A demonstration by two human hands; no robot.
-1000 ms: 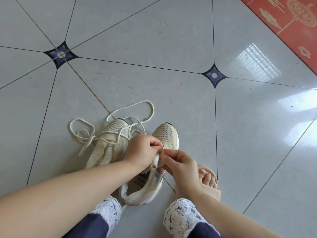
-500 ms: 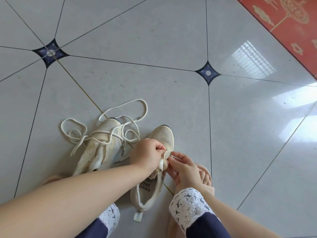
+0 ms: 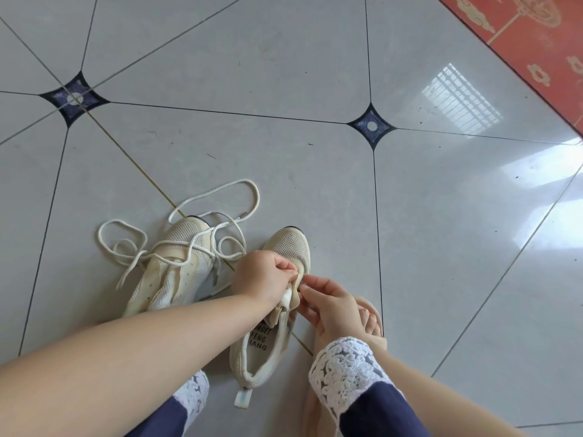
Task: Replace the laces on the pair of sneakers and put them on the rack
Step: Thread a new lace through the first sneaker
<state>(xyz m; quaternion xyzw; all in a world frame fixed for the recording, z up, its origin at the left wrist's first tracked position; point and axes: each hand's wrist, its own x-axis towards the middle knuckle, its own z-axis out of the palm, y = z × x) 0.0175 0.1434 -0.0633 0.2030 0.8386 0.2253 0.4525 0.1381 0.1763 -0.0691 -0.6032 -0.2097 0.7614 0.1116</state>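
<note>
Eyelets of the held sneaker (image 3: 290, 247) hide under the left hand (image 3: 263, 277); the forearm (image 3: 157, 342) covers some insole lettering (image 3: 260, 337).

We see a floor (image 3: 252, 58) of big glossy pale-grey tiles w/ thin dark grout lines. Dark-blue diamond inlays sit at tile corners, one upper left (image 3: 74, 97), one nr centre (image 3: 371, 125). A gold-toned seam (image 3: 135, 165) runs diag. on the left. Top right: red mat (image 3: 536, 33) w/ gold pattern. A barred window's reflection (image 3: 462, 99) & bright glare (image 3: 536, 165) shine on the right-hand tiles.
</note>
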